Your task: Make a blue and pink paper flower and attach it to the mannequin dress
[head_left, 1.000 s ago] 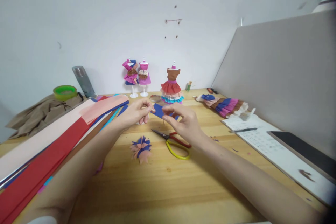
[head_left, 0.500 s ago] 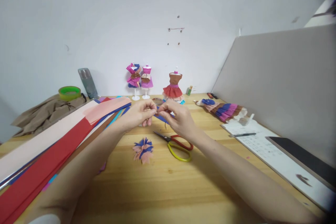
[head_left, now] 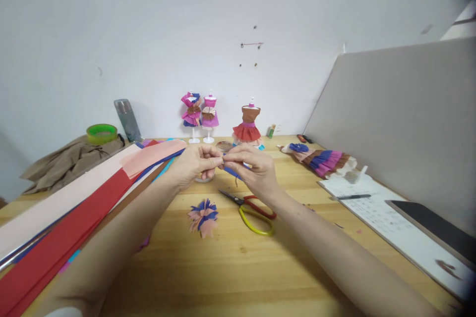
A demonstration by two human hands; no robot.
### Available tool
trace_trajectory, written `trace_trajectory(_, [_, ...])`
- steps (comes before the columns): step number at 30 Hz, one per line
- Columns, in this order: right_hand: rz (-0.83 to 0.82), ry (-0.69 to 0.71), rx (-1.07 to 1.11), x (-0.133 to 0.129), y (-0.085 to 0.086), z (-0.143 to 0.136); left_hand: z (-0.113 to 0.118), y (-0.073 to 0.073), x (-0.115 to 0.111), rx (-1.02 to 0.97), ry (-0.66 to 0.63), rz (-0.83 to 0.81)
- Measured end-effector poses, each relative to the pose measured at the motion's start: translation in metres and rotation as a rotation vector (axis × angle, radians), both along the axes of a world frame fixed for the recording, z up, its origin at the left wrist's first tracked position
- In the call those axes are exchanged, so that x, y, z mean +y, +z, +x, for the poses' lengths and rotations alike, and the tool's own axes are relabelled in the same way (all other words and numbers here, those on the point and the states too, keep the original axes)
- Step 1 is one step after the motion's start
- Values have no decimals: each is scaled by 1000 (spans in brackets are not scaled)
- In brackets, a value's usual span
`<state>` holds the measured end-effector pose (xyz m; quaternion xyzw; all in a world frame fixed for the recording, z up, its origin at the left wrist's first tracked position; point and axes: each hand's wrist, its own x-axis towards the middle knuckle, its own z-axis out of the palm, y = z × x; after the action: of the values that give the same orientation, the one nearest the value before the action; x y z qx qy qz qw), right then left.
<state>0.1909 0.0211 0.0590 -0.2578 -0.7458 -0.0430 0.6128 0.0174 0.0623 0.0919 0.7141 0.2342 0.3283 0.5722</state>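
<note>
My left hand (head_left: 198,164) and my right hand (head_left: 253,167) meet fingertip to fingertip above the middle of the wooden table. Both are closed in a pinch, and whatever lies between the fingertips is too small to make out. A blue strip (head_left: 235,172) shows behind and below my right fingers; whether they touch it I cannot tell. Nearer to me lies a pink and blue paper flower (head_left: 204,218). Right of it rest scissors with red and yellow handles (head_left: 256,214), blades slightly apart, under my right wrist. Behind my left fingers a clear round object (head_left: 204,178) is partly hidden.
Long crepe paper sheets (head_left: 92,203) cover the left side. Small dress forms (head_left: 210,114) and a brown-and-red one (head_left: 248,126) stand by the wall. At right are a ruffled paper dress (head_left: 323,159), a whiteboard (head_left: 386,230) and a phone (head_left: 427,225). Green tape (head_left: 101,133) and a bottle (head_left: 127,121) stand back left.
The view has shifted slightly, so everything sits a little lower and to the right. My right fingers look straighter and a bit more spread; both hands still pinch at the same spot.
</note>
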Motion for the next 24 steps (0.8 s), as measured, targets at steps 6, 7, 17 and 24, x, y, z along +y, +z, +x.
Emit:
trace_trajectory(6, [-76,-8,47,1,-2,2,2,0,-1,26,29,-48])
trace_trajectory(7, [-75,4,43,1,-2,2,2,0,-1,27,22,-57])
trace_trajectory(17, [-16,-38,5,-4,0,1,2,-11,4,-25,-82,-142])
trace_trajectory(24, [-1,-101,-121,-11,3,3,7,-17,4,-7,-143,-245])
